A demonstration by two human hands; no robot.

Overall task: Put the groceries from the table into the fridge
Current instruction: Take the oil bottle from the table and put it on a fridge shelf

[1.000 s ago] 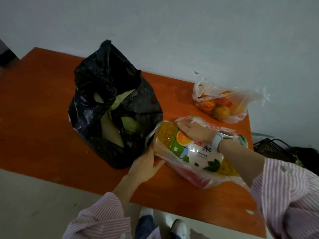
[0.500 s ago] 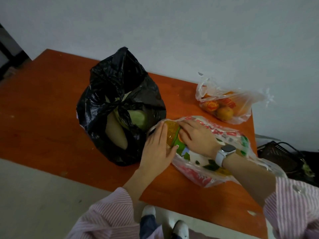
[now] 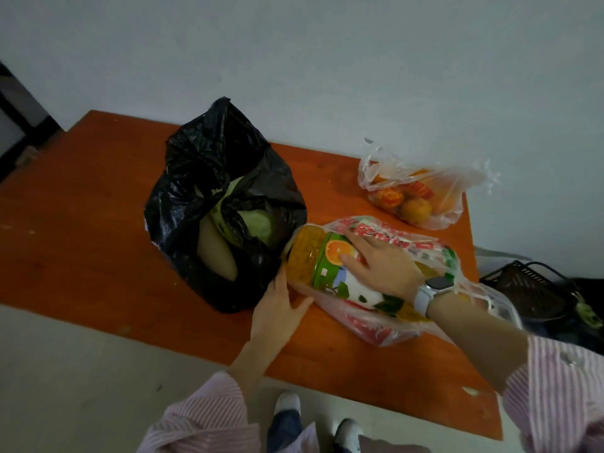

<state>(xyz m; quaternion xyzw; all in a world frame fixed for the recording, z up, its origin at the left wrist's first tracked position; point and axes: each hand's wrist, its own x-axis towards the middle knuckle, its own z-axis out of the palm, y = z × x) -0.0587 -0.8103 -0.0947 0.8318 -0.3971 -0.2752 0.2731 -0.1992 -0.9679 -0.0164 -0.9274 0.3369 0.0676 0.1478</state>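
Right grip on orange-pictured bottle label

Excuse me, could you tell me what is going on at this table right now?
A person in a striped shirt is unpacking groceries on the orange wooden table. The right hand lies flat on a large orange-juice bottle with a green label, lying in a clear red-printed plastic bag, while the left hand steadies the bag's edge. A black plastic bag of vegetables and a clear bag of oranges wait nearby.
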